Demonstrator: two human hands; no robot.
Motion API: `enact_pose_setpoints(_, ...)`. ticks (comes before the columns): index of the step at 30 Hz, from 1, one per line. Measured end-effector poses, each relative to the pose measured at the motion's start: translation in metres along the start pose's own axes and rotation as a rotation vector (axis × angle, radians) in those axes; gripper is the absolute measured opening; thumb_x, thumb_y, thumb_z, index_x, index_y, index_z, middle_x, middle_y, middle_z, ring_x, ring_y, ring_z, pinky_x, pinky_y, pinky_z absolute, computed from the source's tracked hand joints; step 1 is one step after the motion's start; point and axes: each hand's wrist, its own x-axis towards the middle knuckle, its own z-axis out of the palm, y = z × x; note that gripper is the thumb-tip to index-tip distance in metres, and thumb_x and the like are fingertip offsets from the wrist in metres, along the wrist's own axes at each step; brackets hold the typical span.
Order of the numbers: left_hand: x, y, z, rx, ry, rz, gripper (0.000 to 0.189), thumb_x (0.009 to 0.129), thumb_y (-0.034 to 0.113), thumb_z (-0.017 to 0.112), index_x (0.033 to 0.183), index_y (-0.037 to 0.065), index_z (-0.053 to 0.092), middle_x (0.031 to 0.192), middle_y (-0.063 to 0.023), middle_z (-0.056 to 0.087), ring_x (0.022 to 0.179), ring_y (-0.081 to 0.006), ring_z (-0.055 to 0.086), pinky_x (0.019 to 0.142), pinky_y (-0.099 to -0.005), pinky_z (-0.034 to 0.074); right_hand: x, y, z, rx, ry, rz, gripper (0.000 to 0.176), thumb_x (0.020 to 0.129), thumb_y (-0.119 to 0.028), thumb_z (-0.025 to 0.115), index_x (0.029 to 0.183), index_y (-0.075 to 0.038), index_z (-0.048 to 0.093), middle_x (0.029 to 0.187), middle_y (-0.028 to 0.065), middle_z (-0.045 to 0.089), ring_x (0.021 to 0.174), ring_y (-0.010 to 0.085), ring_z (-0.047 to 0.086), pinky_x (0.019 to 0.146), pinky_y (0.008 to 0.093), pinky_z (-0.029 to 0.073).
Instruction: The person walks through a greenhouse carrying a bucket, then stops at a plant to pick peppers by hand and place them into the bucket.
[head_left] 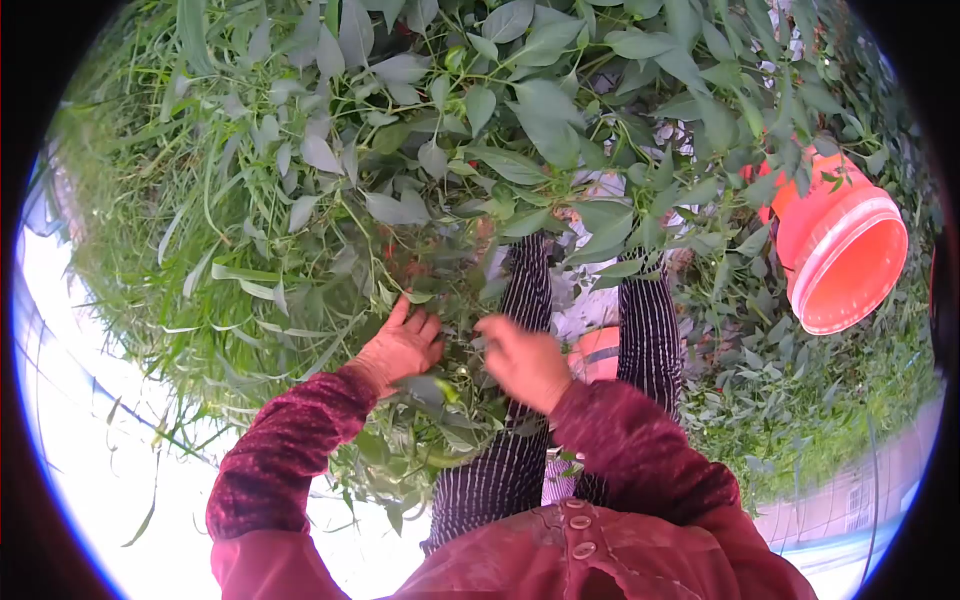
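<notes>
Among the stems of a leafy green plant [435,270], my left hand [400,348] has its fingers bent inward. Leaves hide part of what its fingertips touch, so I cannot make out what they hold. My right hand [525,362] is just to the right, in front of my striped trouser leg, slightly smeared by motion. Its fingers are curled together, with the thumb side toward the plant. Anything inside that grip is too small or hidden to name. Blurred reddish spots [405,268] show in the foliage above my left hand.
An orange-red plastic bucket [810,235] lies tilted in the foliage at right, its mouth facing me. Part of another orange container [597,352] shows between my legs. Long grass [200,250] grows at left. Dense broad leaves [550,110] hang ahead.
</notes>
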Motion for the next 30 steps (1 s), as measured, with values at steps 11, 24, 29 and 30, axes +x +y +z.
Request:
enact_pose_setpoints(11, -0.016, -0.007, 0.008, -0.086, 0.147, 0.064, 0.041, 0.068, 0.023, 0.054, 0.108, 0.016, 0.057, 0.116, -0.0100, 0.050, 0.107, -0.0267, 0.049, 0.099, -0.0521, 0.026, 0.151, 0.135, 0.049, -0.198, 0.015, 0.287, 0.022, 0.080, -0.019, 0.049, 0.094, -0.007, 0.061, 0.089, 0.0180, 0.061, 0.086, 0.0349, 0.058, 0.078, 0.0412, 0.045)
enact_pose_setpoints(24, -0.009, -0.009, 0.021, -0.109, 0.209, 0.041, 0.040, 0.066, 0.024, 0.053, 0.104, 0.012, 0.060, 0.118, -0.0119, 0.050, 0.109, -0.0262, 0.048, 0.101, -0.0525, 0.024, 0.137, 0.134, 0.086, -0.057, 0.328, 0.036, 0.021, 0.074, -0.024, 0.064, 0.088, -0.008, 0.057, 0.068, 0.0080, 0.060, 0.060, 0.0269, 0.058, 0.058, 0.0362, 0.046)
enact_pose_setpoints(29, 0.003, -0.008, 0.037, -0.120, 0.213, -0.010, 0.042, 0.066, 0.021, 0.052, 0.106, 0.010, 0.059, 0.123, -0.0166, 0.046, 0.116, -0.0293, 0.043, 0.101, -0.0531, 0.022, 0.097, 0.061, 0.039, 0.024, -0.075, 0.139, 0.019, 0.074, -0.023, 0.059, 0.085, -0.008, 0.055, 0.070, 0.0138, 0.060, 0.069, 0.0337, 0.059, 0.063, 0.0424, 0.046)
enact_pose_setpoints(30, 0.007, -0.004, 0.042, -0.093, 0.340, -0.053, 0.042, 0.065, 0.022, 0.052, 0.105, 0.011, 0.060, 0.125, -0.0176, 0.044, 0.117, -0.0301, 0.042, 0.101, -0.0537, 0.021, 0.092, 0.047, 0.035, 0.081, -0.009, 0.079, 0.020, 0.075, -0.026, 0.060, 0.085, -0.010, 0.054, 0.067, 0.0132, 0.059, 0.065, 0.0335, 0.059, 0.060, 0.0424, 0.045)
